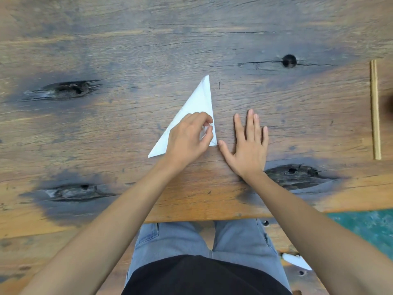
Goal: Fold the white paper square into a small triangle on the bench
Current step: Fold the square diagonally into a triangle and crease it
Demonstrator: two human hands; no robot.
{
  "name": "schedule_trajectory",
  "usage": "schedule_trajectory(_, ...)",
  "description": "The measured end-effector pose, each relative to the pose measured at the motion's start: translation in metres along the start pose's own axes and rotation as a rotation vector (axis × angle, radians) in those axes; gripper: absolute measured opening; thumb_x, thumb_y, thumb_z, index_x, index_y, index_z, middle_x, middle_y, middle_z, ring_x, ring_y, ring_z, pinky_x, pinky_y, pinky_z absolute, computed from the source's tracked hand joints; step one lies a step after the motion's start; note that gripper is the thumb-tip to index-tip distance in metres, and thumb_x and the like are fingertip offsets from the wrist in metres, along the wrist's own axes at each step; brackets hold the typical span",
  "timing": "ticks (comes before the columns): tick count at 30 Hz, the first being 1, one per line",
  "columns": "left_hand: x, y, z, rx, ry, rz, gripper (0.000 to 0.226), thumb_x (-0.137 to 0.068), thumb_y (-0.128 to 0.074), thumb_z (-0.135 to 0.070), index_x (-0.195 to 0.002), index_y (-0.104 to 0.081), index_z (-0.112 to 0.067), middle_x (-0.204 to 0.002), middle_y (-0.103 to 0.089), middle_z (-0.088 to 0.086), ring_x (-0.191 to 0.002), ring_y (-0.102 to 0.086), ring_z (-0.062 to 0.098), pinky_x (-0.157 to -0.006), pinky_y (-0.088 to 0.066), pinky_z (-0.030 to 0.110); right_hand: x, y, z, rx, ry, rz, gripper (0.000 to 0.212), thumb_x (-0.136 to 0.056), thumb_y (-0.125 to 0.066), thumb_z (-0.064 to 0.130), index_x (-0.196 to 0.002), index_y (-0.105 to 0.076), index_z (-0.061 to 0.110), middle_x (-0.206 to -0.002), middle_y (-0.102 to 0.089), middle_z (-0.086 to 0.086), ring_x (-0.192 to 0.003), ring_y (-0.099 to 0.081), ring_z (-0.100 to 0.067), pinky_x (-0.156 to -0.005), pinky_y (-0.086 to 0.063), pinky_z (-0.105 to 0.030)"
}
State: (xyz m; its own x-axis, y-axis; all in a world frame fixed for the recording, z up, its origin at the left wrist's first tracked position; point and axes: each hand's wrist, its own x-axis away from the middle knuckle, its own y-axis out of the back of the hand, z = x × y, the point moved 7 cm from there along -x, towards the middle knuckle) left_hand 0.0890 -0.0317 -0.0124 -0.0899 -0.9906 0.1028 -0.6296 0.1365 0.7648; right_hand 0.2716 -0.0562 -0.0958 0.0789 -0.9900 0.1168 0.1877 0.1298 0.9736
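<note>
Fingers [207, 124] of the left hand [187, 139] are curling in and pinching a loose bit of the white paper [197, 103] near its lower right corner. The right hand [246, 143] is lying flat on the desk [127, 50] with its fingers spread wide, holding nothing, and its thumb tip is sitting just beside that same corner. The paper is lying flat on the desk, in the middle, already looking like a long thin triangle. Its sharpest tip is pointing away from the person, and its long side is running from the near left corner up to that far tip, slanting to the right. To do this fold well, the person is probably needing to lift the pinched part slowly, line the corners up edge to edge, and then press the crease down hard. The flat hand could be helping by holding the paper so it is not sliding on the wood. A pair of chopsticks [375, 109] is lying far off to the right, well apart from the paper.
</note>
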Motion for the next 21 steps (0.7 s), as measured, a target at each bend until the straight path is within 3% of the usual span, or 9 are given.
schedule_trajectory(6,0.002,-0.03,-0.001,-0.166,-0.074,0.098,0.017,-0.095,-0.059,-0.026,-0.106,-0.065,-0.015,-0.098,-0.071,-0.004,-0.1,-0.06,0.024,-0.073,-0.054,0.044,0.0,0.003,-0.002,-0.076,-0.009,-0.001,0.074,-0.102,-0.024,0.066,-0.166,-0.019,0.029,-0.175,-0.007,-0.01,-0.163,-0.005,-0.024,-0.13,-0.009,-0.053)
schedule_trajectory(11,0.008,-0.045,-0.004,-0.206,-0.163,0.188,0.033,-0.085,-0.069,-0.038,-0.108,-0.069,-0.014,-0.099,-0.07,-0.003,-0.1,-0.059,0.026,-0.076,-0.053,0.043,0.003,0.006,-0.006,-0.109,-0.028,-0.043,0.066,-0.105,-0.03,0.057,-0.164,-0.027,0.027,-0.175,-0.013,-0.01,-0.162,-0.01,-0.024,-0.13,-0.01,-0.052)
schedule_trajectory(14,0.008,-0.036,-0.001,-0.222,-0.218,0.148,0.037,-0.083,-0.071,-0.039,-0.11,-0.069,-0.014,-0.102,-0.07,-0.003,-0.101,-0.06,0.027,-0.079,-0.05,0.046,0.001,0.009,0.0,-0.103,-0.021,-0.041,0.065,-0.105,-0.034,0.053,-0.164,-0.027,0.027,-0.175,-0.013,-0.01,-0.162,-0.011,-0.024,-0.129,-0.012,-0.053)
schedule_trajectory(18,0.005,-0.029,0.007,-0.222,-0.253,0.102,0.047,-0.083,-0.071,-0.042,-0.121,-0.065,-0.015,-0.125,-0.066,-0.001,-0.121,-0.057,0.027,-0.093,-0.047,0.047,0.0,0.01,-0.001,-0.074,-0.011,-0.03,0.071,-0.102,-0.037,0.057,-0.165,-0.025,0.025,-0.175,-0.012,-0.012,-0.162,-0.01,-0.025,-0.129,-0.013,-0.055)
schedule_trajectory(21,0.003,-0.03,0.023,-0.256,-0.228,0.176,0.072,-0.085,-0.067,-0.051,-0.146,-0.05,-0.017,-0.157,-0.046,0.001,-0.15,-0.036,0.028,-0.116,-0.035,0.045,0.0,0.009,0.002,-0.053,-0.001,-0.008,0.08,-0.099,-0.037,0.067,-0.165,-0.023,0.025,-0.175,-0.01,-0.014,-0.162,-0.008,-0.027,-0.129,-0.012,-0.056)
